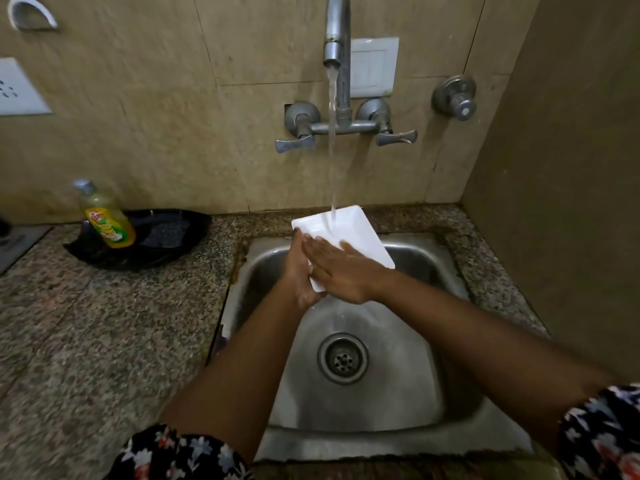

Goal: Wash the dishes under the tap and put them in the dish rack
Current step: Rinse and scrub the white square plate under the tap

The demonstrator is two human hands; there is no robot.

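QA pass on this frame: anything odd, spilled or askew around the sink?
Nothing broken or spilled. Two small things: the soap bottle leans tilted in the black dish on the counter rather than standing upright, and there is brownish staining along the sink rim's left edge. The plate is under running water, as expected.

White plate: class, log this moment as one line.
white plate under running tap | left hand holds edge | right hand rubs surface

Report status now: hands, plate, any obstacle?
Left hand grips white plate edge; right hand flat on it. Plate under running tap. No obstacle seen.
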